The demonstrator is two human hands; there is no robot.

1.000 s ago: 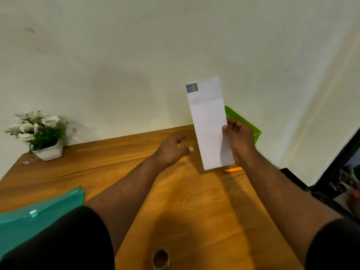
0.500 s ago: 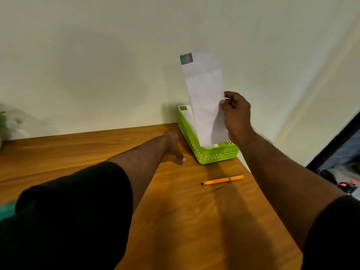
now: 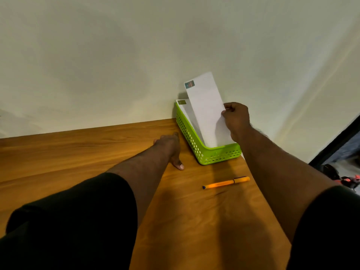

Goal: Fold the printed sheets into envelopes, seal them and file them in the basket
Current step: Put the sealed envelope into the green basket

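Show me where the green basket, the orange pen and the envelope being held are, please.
green basket (image 3: 218, 153): head view, on its perforated near wall.
orange pen (image 3: 224, 183): head view, on the middle of its barrel.
envelope (image 3: 206, 106): head view, on its blank white face, left of the gripping right hand (image 3: 236, 118).

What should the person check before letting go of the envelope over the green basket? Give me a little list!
1. Envelope held firmly: ok, the right hand pinches its right edge.
2. Bottom end inside the basket: ok, it dips below the rim.
3. Room in the basket: ok, only one other envelope shows, leaning at the back.
4. Left hand out of the way: ok, it rests on the table beside the basket.
5. Pen out of the way: ok, it lies on the table in front of the basket.
6. Envelope sealed: cannot tell, the flap is not in view.
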